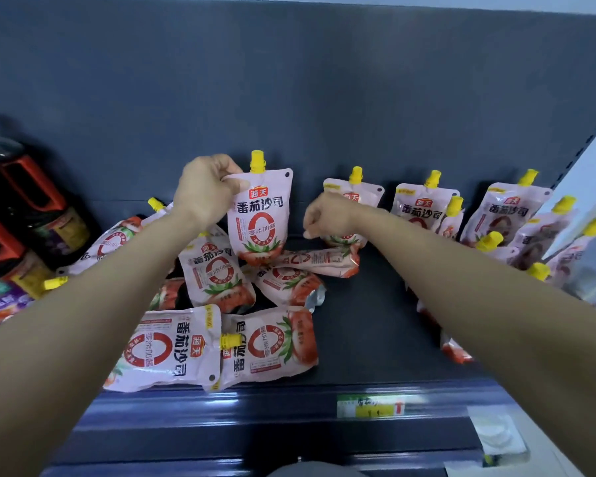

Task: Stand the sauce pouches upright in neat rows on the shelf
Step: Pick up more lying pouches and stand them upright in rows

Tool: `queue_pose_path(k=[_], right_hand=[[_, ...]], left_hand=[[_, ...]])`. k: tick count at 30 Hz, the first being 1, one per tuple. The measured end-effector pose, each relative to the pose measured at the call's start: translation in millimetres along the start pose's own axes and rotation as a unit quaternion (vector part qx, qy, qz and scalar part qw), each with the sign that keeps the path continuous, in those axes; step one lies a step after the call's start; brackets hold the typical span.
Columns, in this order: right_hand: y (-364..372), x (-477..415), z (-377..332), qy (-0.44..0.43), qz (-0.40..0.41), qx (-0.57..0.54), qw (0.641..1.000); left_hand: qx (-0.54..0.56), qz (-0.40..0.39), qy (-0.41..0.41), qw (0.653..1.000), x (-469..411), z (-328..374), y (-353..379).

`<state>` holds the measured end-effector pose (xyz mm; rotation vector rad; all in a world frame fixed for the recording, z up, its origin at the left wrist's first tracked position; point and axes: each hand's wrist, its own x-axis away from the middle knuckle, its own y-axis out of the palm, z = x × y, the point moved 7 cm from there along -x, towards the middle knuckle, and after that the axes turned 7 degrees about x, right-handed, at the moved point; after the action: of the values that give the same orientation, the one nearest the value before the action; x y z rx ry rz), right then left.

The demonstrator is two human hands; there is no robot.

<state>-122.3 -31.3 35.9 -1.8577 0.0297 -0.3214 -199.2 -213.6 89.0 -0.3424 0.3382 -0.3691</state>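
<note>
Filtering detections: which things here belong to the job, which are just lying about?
Job: upright pink yellow-capped sauce pouch in left hand; toppled pink pouches; standing pouch rows; dark blue shelf.
Lying about: dark red-handled bottles; yellow price label.

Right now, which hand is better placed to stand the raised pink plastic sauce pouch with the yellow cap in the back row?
Left. The left hand pinches the raised pouch by its top corner, upright, beside the standing back-row pouch. The right hand is curled in front of that one.
</note>
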Motion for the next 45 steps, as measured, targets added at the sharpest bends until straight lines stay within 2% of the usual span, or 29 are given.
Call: queue_pose_path(k=[3,6,12,15,19,24,30,34,39,45], right_hand=[[26,-10,-10,-0.017,-0.072,0.014,0.997],[45,-18,-20,-0.03,-0.141,0.078,0.987],[63,-27,-34,-0.036,-0.186,0.176,0.966],[64,-29,-39,-0.055,-0.133,0.185,0.972],[49,-23,-46,-0.081,-0.017,0.202,0.976],[3,-8,-27,-0.023,0.038,0.128,0.991],[-55,29,27,0.06,0.102,0.043,0.992],[-55,48,54,0.134,0.108,0.061,0.983],[-55,56,63,0.133,0.122,0.106,0.978],[-59,59,78,0.136,0.122,0.067,0.981]], left_hand=[[0.003,0.021,-0.01,1.0,12,-7,-18],[0.027,0.041,-0.025,0.998,21,-12,-33],[0.03,0.054,-0.029,0.998,30,-17,-45],[0.02,0.057,-0.027,0.998,32,-18,-47],[0.007,0.057,-0.02,0.998,31,-17,-48],[0.005,0.035,-0.018,0.999,28,-13,-40],[0.008,-0.01,0.002,1.0,25,3,-14],[0.046,-0.036,0.015,0.998,26,16,5],[0.056,-0.06,0.024,0.996,30,24,22],[0.07,-0.075,0.037,0.994,35,35,38]])
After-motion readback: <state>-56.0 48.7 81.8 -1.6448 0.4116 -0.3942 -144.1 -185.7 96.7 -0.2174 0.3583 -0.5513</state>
